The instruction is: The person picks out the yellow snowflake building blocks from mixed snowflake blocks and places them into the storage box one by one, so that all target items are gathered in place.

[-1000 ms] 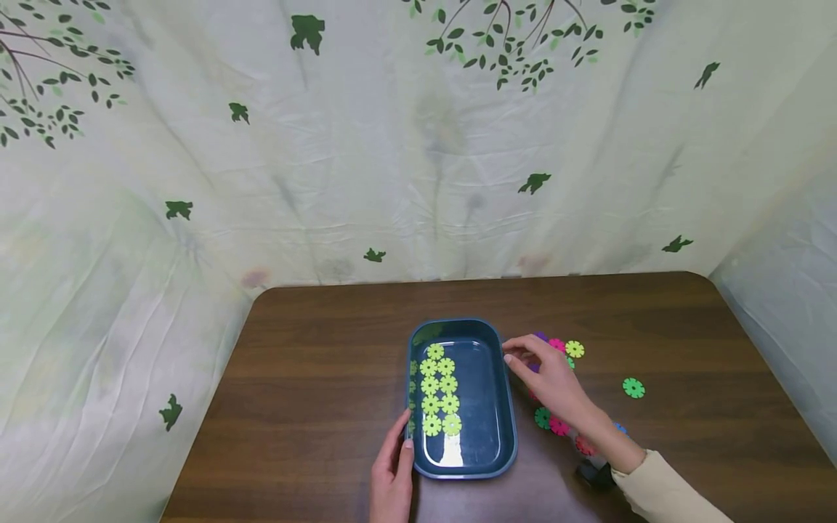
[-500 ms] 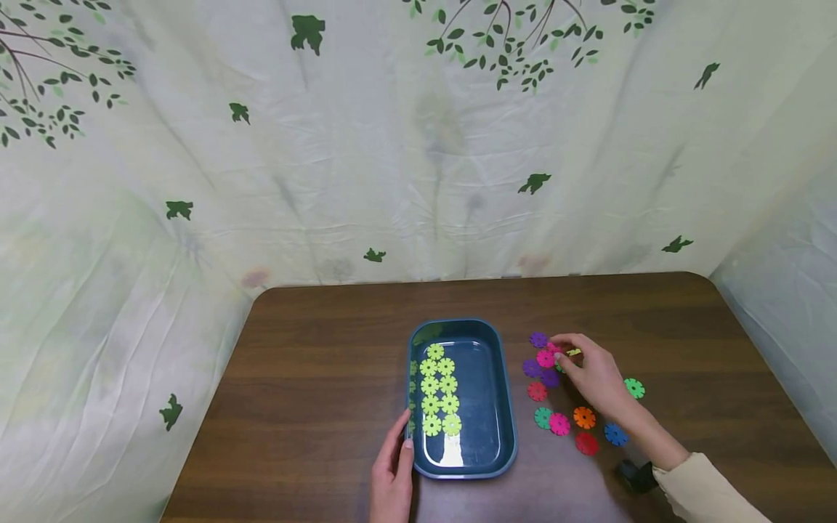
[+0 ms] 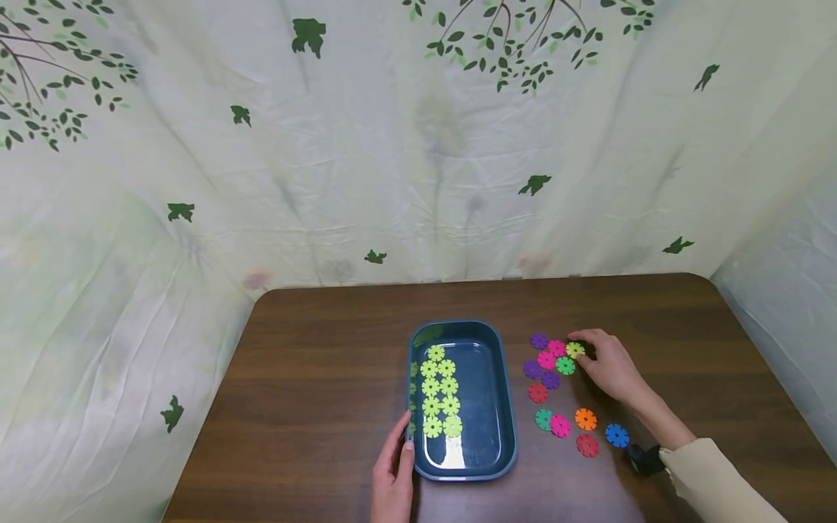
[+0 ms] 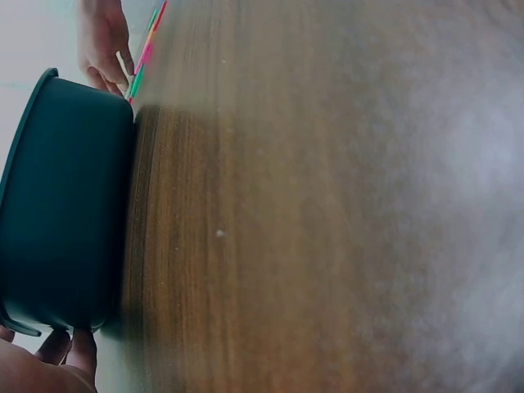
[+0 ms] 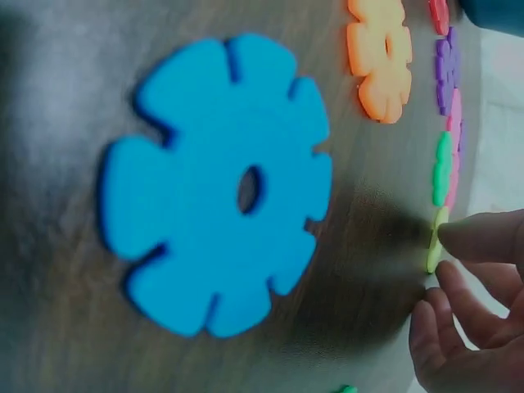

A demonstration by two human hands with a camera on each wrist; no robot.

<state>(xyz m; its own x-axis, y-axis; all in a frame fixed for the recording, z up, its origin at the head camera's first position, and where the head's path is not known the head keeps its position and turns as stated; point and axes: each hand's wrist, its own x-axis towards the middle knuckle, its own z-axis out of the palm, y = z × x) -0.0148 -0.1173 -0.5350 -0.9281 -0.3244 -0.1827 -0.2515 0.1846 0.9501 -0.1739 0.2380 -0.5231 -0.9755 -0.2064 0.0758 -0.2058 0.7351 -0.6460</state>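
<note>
A dark blue tray [image 3: 484,407] holds several yellow-green, flower-shaped building discs [image 3: 448,386] in two columns along its left side. My left hand [image 3: 392,476] rests its fingers and thumb on the outside of the tray's left wall. In the left wrist view, those fingertips [image 4: 82,348] touch the wall below the rim. To the right, my right hand [image 3: 611,367] pinches the near edge of a yellow building disc [image 3: 575,350] that lies flat on the table. The right wrist view shows the thumb [image 5: 479,236] against this yellow disc.
Pink discs [image 3: 556,349], purple discs [image 3: 532,369] and a green disc [image 3: 565,365] lie close to the right hand. Nearer are an orange disc [image 3: 585,419], a red disc [image 3: 587,445] and a blue disc [image 3: 617,435]. A printed cloth [image 3: 405,145] hangs behind the wooden table [image 3: 327,363].
My right hand has moved from the tray's right rim rightward to the loose discs, and its fingers now meet the yellow disc's right side. The left hand and tray have stayed in place.
</note>
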